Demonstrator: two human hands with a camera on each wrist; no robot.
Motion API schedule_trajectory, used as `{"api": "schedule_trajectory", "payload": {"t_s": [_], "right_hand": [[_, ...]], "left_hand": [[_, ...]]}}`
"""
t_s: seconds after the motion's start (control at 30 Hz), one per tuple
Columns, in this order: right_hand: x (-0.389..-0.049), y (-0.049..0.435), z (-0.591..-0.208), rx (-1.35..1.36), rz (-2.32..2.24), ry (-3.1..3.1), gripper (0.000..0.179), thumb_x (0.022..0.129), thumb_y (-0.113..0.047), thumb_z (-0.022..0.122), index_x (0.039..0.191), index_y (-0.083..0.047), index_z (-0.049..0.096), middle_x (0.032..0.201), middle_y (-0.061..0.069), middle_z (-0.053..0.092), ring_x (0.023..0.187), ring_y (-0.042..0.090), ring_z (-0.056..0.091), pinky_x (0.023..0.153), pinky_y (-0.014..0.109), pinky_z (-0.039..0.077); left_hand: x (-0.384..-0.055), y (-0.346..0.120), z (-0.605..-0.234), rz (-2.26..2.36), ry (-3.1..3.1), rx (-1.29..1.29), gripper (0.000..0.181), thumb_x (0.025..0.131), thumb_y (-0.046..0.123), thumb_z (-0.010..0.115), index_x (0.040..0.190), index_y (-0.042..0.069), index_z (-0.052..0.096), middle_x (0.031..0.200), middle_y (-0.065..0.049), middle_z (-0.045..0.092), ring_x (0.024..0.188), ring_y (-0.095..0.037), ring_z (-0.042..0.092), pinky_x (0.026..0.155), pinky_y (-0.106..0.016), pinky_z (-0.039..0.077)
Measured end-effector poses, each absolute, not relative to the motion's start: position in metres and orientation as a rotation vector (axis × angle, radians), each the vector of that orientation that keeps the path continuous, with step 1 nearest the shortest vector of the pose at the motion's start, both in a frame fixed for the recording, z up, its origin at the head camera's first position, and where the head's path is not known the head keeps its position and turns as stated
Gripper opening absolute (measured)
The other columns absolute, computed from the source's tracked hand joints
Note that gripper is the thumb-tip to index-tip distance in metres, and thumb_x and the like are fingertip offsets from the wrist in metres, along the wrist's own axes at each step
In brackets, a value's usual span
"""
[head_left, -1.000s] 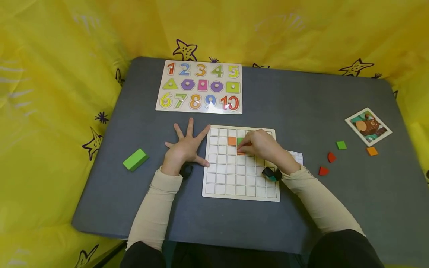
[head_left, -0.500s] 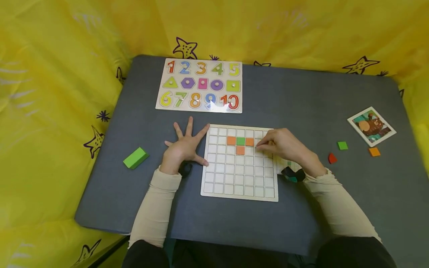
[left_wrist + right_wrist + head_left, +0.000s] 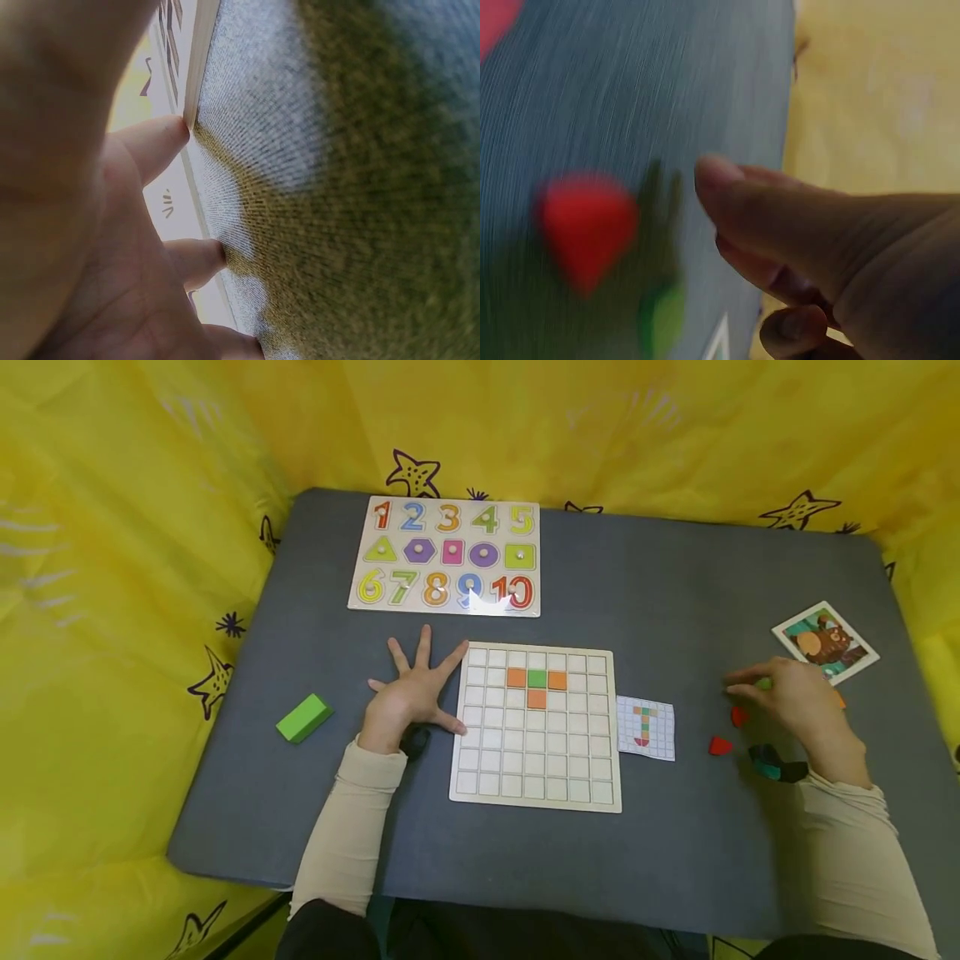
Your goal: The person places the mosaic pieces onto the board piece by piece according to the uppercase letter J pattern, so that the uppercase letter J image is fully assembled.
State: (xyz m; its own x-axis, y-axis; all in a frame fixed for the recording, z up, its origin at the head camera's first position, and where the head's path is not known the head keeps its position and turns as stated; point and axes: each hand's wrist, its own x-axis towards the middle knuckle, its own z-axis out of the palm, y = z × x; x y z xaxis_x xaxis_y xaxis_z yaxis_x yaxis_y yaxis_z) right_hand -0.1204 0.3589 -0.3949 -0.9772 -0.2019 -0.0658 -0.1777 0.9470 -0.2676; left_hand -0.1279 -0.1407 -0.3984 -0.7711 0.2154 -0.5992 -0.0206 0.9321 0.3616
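My left hand (image 3: pixel 411 697) lies with fingers spread beside the pale grid board (image 3: pixel 535 762), a finger and the thumb touching its left edge. Three orange tiles and one green tile (image 3: pixel 537 678) sit in the board's upper cells. Off to the right, my right hand (image 3: pixel 806 702) hovers over a loose green tile (image 3: pixel 763 683), thumb and forefinger apart around it in the head view. In the right wrist view that green tile (image 3: pixel 666 319) lies on the table below the fingers, with a rounded red piece (image 3: pixel 589 229) near it. Nothing shows between the fingertips.
A small pattern card (image 3: pixel 646 728) rests against the board's right edge. Two red pieces (image 3: pixel 721 746), a partly hidden orange tile (image 3: pixel 841 699) and a bear picture (image 3: pixel 825 639) lie at right. A number puzzle (image 3: pixel 446 556) is behind; a green block (image 3: pixel 303 718) is at left.
My right hand has left the board and travelled right to the loose green tile, uncovering an orange tile beside the board's green one and the pattern card. My left hand has stayed put.
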Motion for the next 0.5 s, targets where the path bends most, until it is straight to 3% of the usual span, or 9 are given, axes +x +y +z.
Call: {"api": "schedule_trajectory", "payload": {"t_s": [0.13, 0.3, 0.4, 0.5], "right_hand": [[-0.124, 0.387, -0.391, -0.136, -0.339, 2.926, 0.033, 0.092, -0.017, 0.077, 0.121, -0.001, 0.073, 0.117, 0.035, 0.069, 0.082, 0.058, 0.064, 0.054, 0.051, 0.050], [-0.130, 0.403, -0.385, -0.085, -0.223, 2.752, 0.048, 0.098, -0.028, 0.070, 0.138, -0.003, 0.062, 0.130, 0.042, 0.057, 0.095, 0.066, 0.059, 0.066, 0.067, 0.050], [-0.132, 0.406, -0.385, -0.098, -0.200, 2.721, 0.050, 0.097, -0.030, 0.071, 0.138, -0.002, 0.061, 0.130, 0.042, 0.057, 0.097, 0.066, 0.059, 0.066, 0.065, 0.051], [-0.132, 0.406, -0.386, -0.111, -0.225, 2.767, 0.044, 0.093, -0.027, 0.077, 0.126, 0.000, 0.069, 0.121, 0.038, 0.065, 0.092, 0.063, 0.062, 0.063, 0.060, 0.052]], "left_hand": [[-0.127, -0.141, -0.399, 0.464, 2.413, 0.125, 0.134, 0.071, 0.046, 0.093, 0.166, 0.041, -0.002, 0.168, -0.011, -0.037, 0.145, -0.057, -0.040, 0.099, -0.097, 0.006], [-0.127, -0.141, -0.398, 0.474, 2.420, 0.127, 0.134, 0.071, 0.045, 0.093, 0.166, 0.041, -0.002, 0.168, -0.012, -0.036, 0.145, -0.057, -0.040, 0.098, -0.097, 0.005], [-0.127, -0.141, -0.399, 0.481, 2.418, 0.136, 0.134, 0.071, 0.045, 0.093, 0.166, 0.040, -0.001, 0.169, -0.012, -0.036, 0.145, -0.058, -0.039, 0.098, -0.097, 0.005], [-0.127, -0.141, -0.401, 0.480, 2.418, 0.144, 0.134, 0.071, 0.045, 0.093, 0.166, 0.040, -0.001, 0.168, -0.012, -0.036, 0.145, -0.058, -0.039, 0.098, -0.097, 0.005]]}}
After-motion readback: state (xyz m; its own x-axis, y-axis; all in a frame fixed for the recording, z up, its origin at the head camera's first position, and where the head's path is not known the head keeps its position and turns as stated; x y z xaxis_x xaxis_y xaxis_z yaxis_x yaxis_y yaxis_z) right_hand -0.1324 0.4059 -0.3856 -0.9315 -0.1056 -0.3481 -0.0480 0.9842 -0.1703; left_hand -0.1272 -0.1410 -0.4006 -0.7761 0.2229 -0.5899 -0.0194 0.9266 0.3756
